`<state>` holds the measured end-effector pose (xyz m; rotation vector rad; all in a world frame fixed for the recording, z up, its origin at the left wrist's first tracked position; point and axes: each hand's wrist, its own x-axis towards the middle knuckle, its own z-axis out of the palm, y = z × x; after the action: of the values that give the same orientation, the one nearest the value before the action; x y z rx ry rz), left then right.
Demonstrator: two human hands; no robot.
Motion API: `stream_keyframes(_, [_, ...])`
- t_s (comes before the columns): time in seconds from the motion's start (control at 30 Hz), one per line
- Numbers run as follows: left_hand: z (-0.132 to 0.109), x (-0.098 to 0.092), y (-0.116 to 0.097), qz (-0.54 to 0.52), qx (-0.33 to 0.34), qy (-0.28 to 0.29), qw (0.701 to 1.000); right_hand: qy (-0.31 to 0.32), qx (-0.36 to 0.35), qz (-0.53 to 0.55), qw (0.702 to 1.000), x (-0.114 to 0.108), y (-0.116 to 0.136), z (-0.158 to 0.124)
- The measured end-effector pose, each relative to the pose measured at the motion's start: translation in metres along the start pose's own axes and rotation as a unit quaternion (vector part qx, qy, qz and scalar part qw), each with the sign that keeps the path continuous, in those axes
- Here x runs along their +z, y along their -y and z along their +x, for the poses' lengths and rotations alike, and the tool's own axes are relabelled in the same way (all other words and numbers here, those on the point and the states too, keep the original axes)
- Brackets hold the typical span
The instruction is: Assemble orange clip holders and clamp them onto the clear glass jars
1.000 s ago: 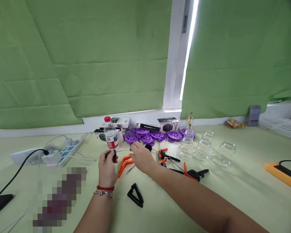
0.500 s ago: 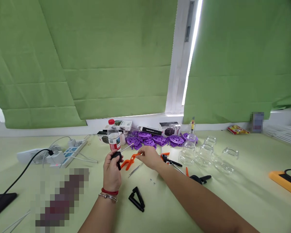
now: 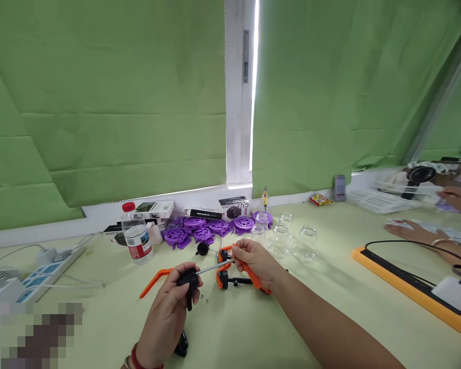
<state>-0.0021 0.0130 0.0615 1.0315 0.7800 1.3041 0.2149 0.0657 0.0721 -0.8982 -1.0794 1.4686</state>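
Note:
My left hand is closed on a black handle with a thin metal rod that points right. My right hand is closed on an orange and black clamp at the rod's tip, over the pale green table. A loose orange clamp arm lies on the table left of my hands. A black knob sits just behind them. A black part peeks out beneath my left wrist.
A water bottle with a red cap stands at the back left, by purple plastic wheels, small boxes and several glass jars. A power strip lies left. An orange-edged board with cable lies right, near another person's hands.
The view has swung to the right. My right hand has picked up the orange and black clamp and brought it to the rod's tip. My left hand has come nearer with the handle.

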Motion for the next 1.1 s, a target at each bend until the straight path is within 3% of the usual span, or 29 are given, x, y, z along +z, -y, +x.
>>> stream_keyframes(0.2, [0.0, 0.004, 0.007, 0.053, -0.035, 0.008, 0.998, 0.03, 0.049, 0.052, 0.997, -0.001, -0.002, 0.001])
stream_keyframes(0.43, [-0.001, 0.002, 0.012, 0.117, -0.034, 0.0, 0.993, 0.066, 0.02, 0.059, 0.996, -0.001, -0.009, -0.001])
stream_keyframes(0.63, [-0.001, -0.002, 0.01, 0.115, -0.021, 0.01, 0.993, 0.063, 0.001, -0.019, 0.998, 0.003, -0.005, -0.007])
stream_keyframes(0.87, [-0.002, 0.001, 0.009, 0.177, -0.029, 0.032, 0.983, 0.146, 0.003, -0.091, 0.985, 0.0, -0.003, -0.012])
stream_keyframes(0.97, [-0.003, 0.007, 0.007, 0.218, -0.025, 0.053, 0.974, 0.15, -0.055, -0.232, 0.959, 0.004, 0.001, -0.019])
stream_keyframes(1.1, [-0.004, 0.016, 0.007, 0.222, -0.001, 0.125, 0.967, 0.108, -0.148, -0.418, 0.89, 0.016, 0.006, -0.031])
